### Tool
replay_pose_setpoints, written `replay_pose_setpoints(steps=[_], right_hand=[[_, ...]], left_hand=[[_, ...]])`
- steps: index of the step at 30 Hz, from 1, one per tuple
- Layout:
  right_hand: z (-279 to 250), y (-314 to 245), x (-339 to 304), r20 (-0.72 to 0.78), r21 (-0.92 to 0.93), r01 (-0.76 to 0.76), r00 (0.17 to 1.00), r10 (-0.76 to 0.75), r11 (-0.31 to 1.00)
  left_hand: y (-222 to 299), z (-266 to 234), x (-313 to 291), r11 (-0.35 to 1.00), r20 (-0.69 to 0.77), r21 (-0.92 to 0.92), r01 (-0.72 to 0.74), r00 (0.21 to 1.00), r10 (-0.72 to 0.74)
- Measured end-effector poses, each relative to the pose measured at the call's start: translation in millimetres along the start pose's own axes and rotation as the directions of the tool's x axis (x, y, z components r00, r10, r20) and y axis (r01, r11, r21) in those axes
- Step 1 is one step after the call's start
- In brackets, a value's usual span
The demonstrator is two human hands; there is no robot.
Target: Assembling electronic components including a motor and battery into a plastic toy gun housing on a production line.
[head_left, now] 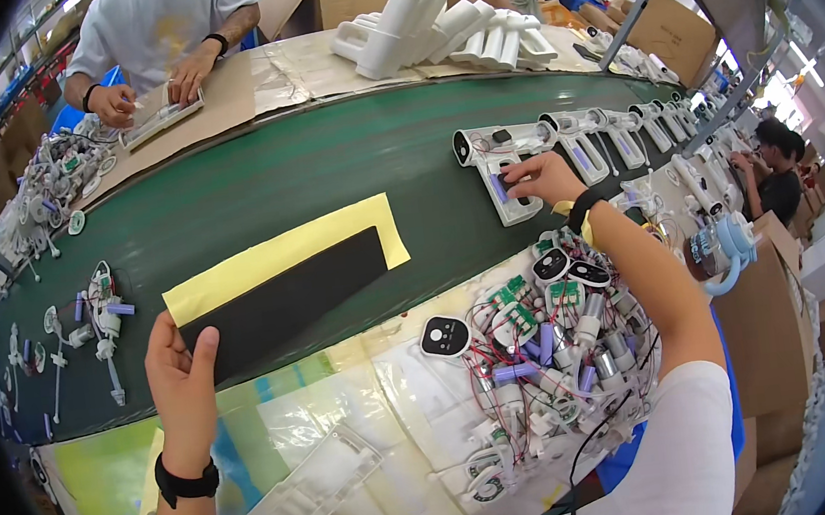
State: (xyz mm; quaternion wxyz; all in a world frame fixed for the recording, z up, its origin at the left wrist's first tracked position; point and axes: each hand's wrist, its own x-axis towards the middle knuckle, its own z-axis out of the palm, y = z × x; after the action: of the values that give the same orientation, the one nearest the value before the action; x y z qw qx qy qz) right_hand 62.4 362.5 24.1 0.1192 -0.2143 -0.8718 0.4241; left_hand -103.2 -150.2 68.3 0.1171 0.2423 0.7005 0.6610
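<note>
Black sheet [287, 306], backed by yellow sheet [283, 248], pinched at its left end in left hand [181, 367], above green belt [341, 154]. Right hand [545, 180], fingers narrow, at nearest white housing [521, 211] on belt; whether gripping, cannot tell. Parts heap [553, 353] below right hand.

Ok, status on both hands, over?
Left grip: holding black strip with yellow sheet. Right grip: at white housing on green belt. Wired parts heaped near right forearm.

Over the green belt [342, 159], the left hand [182, 377] holds a black strip [292, 305]; the right hand [550, 181] touches a white housing [484, 151].
</note>
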Motion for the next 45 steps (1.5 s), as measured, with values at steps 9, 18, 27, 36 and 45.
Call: replay_pose_setpoints(steps=[9, 18, 27, 36, 45], right_hand=[[1, 9, 5, -0.011, -0.059, -0.088, 0.996, 0.087, 0.994], [-11, -81, -5, -0.290, -0.042, 0.183, 0.939, -0.187, 0.982], [-10, -4, 33, -0.082, -0.590, 0.064, 0.987, -0.139, 0.805], [-9, 65, 43, 0.062, -0.611, 0.206, 0.975, -0.214, 0.764], [-29, 60, 54, 0.300, -0.686, 0.282, 0.949, -0.092, 0.671]], left_hand=[[-1, -14, -17, 0.998, -0.047, -0.048, 0.042, 0.998, -0.044], [16, -36, -41, 0.983, -0.100, -0.184, -0.020, 0.995, 0.002], [-18, -81, -83, 0.968, -0.196, -0.241, 0.069, 0.973, -0.118], [-25, -124, -142, 0.904, -0.045, -0.020, 0.428, 0.903, -0.428], [-37, -119, -136, 0.901, -0.088, 0.050, 0.431, 0.901, -0.426]])
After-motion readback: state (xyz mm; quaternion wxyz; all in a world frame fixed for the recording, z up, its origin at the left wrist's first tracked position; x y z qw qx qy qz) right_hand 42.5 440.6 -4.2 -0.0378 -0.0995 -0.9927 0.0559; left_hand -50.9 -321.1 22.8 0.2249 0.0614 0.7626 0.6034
